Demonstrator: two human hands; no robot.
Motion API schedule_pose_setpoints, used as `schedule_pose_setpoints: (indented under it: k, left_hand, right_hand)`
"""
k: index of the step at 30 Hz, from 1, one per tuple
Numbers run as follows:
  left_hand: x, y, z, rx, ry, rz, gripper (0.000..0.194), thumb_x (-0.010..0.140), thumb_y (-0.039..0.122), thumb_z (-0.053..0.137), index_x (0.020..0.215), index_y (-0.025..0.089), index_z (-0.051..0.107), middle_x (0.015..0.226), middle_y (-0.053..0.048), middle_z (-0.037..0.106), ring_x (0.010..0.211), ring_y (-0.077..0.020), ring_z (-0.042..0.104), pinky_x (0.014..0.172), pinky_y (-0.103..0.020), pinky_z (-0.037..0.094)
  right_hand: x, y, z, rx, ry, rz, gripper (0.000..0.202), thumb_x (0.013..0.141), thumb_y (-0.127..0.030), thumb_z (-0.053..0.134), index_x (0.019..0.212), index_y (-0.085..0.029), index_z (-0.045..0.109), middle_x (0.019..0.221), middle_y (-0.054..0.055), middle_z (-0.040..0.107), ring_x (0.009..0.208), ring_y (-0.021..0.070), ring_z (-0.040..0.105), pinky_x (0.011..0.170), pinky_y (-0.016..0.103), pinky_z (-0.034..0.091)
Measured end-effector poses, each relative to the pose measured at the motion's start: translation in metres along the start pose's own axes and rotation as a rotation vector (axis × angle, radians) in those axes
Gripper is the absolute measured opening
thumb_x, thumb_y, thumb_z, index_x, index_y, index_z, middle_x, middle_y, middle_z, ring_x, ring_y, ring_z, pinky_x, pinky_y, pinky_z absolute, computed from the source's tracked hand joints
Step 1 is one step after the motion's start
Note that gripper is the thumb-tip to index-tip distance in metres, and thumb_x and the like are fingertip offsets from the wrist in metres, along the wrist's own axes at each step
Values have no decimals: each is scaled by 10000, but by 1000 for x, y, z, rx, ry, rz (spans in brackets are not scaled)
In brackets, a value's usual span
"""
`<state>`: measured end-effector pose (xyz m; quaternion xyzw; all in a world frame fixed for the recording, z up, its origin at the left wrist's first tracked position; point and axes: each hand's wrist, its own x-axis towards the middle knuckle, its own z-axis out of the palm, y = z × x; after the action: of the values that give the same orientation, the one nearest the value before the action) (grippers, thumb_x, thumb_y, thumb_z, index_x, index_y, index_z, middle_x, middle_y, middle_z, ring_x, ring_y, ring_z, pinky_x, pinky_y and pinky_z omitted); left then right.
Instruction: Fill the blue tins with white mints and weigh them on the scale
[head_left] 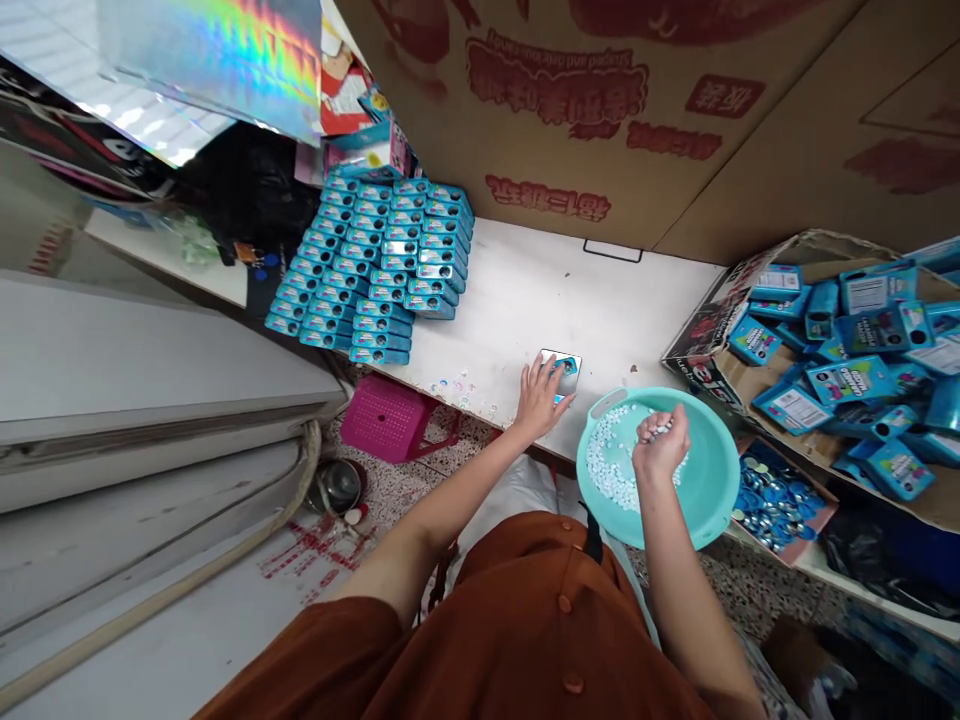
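My left hand (537, 398) is on the white table, its fingers and thumb around a small blue tin (568, 367). A dark round spot shows on the tin's blue face, and a pale, dark-rimmed rectangle lies around it; the fingers hide part of both. Over a turquoise basin (716, 470), my right hand (660, 448) is closed on a handful of small white candies. More white candies (609, 470) lie loose in the left part of the basin.
Several blue packs (367, 270) stand in stacked rows at the left. At the right, a cardboard carton (701, 340) holds more, with a tray of shiny blue and silver lids (780, 500) below. Large cardboard boxes (540, 140) wall off the back. A pink stool (382, 418) is under the table edge.
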<state>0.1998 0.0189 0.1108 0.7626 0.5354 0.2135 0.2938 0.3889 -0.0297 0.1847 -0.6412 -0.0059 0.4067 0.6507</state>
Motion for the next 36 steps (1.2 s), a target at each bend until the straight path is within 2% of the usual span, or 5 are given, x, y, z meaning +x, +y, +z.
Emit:
schedule_pose_setpoints:
  k: [8, 18, 23, 31, 36]
  left_hand:
    - [38, -7, -23, 208, -178, -11, 312, 850, 243, 601, 1158, 215, 557, 1120, -102, 639, 1120, -268, 540, 991, -445, 363]
    - [24, -128, -175, 595, -161, -214, 349, 839, 149, 546, 1180, 218, 560, 1188, -92, 578, 1087, -238, 542, 905, -350, 426]
    - [51, -172, -208, 681, -149, -239, 358, 836, 117, 501, 1178, 198, 567, 1149, -123, 587, 1092, -274, 533, 911, -376, 420]
    - [44, -176, -181, 652, 35, -83, 443, 841, 276, 560, 1256, 126, 517, 1291, -206, 487, 1253, -371, 411, 1027, -510, 341]
    - [57, -89, -93, 354, 10, 316, 402, 865, 381, 566, 1198, 156, 548, 1262, -170, 518, 1275, -341, 412, 1054, -502, 346]
  right_hand:
    - [-1, -5, -37, 15, 28, -3, 366, 816, -393, 570, 551, -216, 390, 517, -58, 320, 425, 75, 325, 340, 202, 248]
    - [-3, 11, -67, -13, 98, -13, 330, 774, -341, 615, 547, -203, 420, 508, -54, 366, 434, 73, 357, 363, 223, 252]
    - [-10, 9, -62, -23, 128, -12, 335, 767, -346, 632, 566, -199, 409, 529, -61, 380, 442, 61, 373, 374, 218, 258]
    - [-36, 13, -71, -47, 287, 14, 386, 720, -470, 668, 609, -211, 404, 531, -75, 384, 432, 52, 348, 375, 198, 242]
    - [-33, 24, -92, -81, 249, 135, 455, 672, -576, 663, 575, -221, 394, 486, -73, 370, 385, 54, 322, 362, 210, 220]
